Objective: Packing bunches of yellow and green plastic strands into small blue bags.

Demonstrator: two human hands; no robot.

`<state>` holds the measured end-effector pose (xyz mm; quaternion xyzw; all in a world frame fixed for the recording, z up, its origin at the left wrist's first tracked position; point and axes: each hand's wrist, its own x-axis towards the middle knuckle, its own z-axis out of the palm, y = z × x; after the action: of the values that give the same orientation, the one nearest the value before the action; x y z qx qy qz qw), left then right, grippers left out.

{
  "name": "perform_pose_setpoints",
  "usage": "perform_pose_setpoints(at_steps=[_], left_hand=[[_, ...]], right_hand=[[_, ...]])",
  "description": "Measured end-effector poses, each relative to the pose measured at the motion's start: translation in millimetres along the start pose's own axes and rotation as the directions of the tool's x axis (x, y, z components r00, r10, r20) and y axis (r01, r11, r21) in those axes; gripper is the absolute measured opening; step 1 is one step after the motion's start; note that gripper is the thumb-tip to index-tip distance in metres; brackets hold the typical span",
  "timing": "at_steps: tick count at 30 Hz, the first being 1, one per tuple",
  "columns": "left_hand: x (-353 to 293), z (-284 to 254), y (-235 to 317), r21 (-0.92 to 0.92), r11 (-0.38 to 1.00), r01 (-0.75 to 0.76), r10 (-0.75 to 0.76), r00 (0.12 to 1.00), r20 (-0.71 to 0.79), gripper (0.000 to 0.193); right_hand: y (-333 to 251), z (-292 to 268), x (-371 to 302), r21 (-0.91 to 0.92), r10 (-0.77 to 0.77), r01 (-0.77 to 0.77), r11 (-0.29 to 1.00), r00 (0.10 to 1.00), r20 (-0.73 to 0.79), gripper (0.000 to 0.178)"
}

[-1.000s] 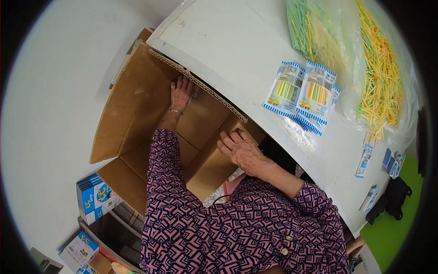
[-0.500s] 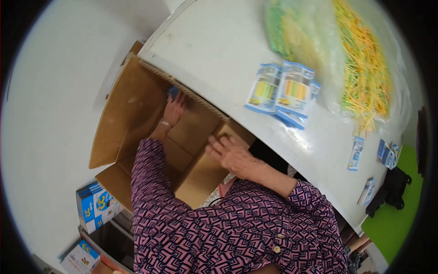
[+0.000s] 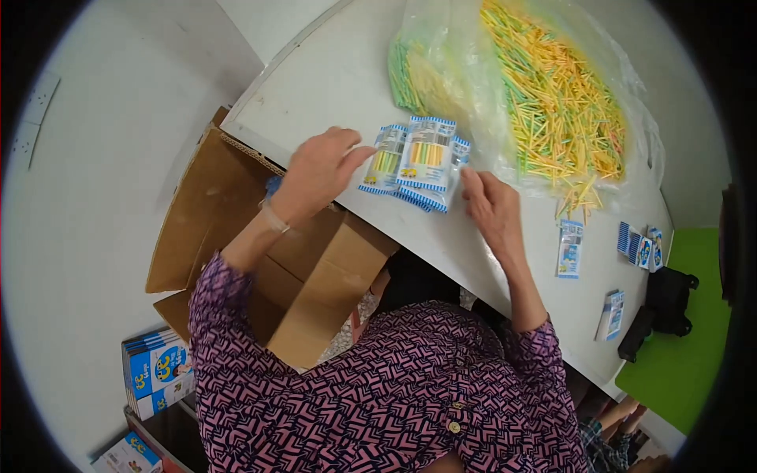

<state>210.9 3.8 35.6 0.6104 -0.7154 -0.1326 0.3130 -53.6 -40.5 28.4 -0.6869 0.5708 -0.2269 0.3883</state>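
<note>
A small pile of flat blue-and-white packets (image 3: 426, 153), with yellow, green and orange sticks showing through their clear windows, lies on the white table (image 3: 441, 236). To the left of the pile, my left hand (image 3: 317, 175) hovers over the table edge, thumb spread from the fingers and holding nothing. My right hand (image 3: 495, 209) is at the pile's right side, fingers loosely bent and apart. Whether its fingertips touch a packet I cannot tell. Below my left hand stands an open cardboard box (image 3: 323, 272), with a bit of something blue (image 3: 273, 185) inside, mostly hidden by my wrist.
A big clear plastic bag (image 3: 505, 134) spills loose coloured sticks (image 3: 564, 102) at the back right. Single packets (image 3: 569, 248) lie farther right, near a black object (image 3: 670, 303) on a green surface (image 3: 686, 378). Folded blue-and-white cartons (image 3: 162, 366) stand at lower left.
My left hand has come up out of the cardboard box to the packet pile. My right hand has moved from the box's edge to the pile's right side. The view has shifted rightward.
</note>
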Motion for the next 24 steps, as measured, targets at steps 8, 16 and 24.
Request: perform_pose_setpoints(at_steps=[8,16,24], left_hand=[[31,62,-12,0.22,0.975,0.024,-0.028,1.0,0.015,0.031],[53,17,-31,-0.002,0.992,0.13,-0.122,0.937,0.327,0.021],[80,-18,28,-0.501,0.824,0.267,-0.071,0.924,0.375,0.02]], right_hand=[[0,20,19,-0.27,-0.121,0.082,0.959,0.984,-0.133,0.06],[2,25,14,-0.281,-0.185,0.148,0.948,0.977,-0.11,0.062],[4,23,9,-0.256,-0.225,0.194,0.947,0.969,-0.1,0.056]])
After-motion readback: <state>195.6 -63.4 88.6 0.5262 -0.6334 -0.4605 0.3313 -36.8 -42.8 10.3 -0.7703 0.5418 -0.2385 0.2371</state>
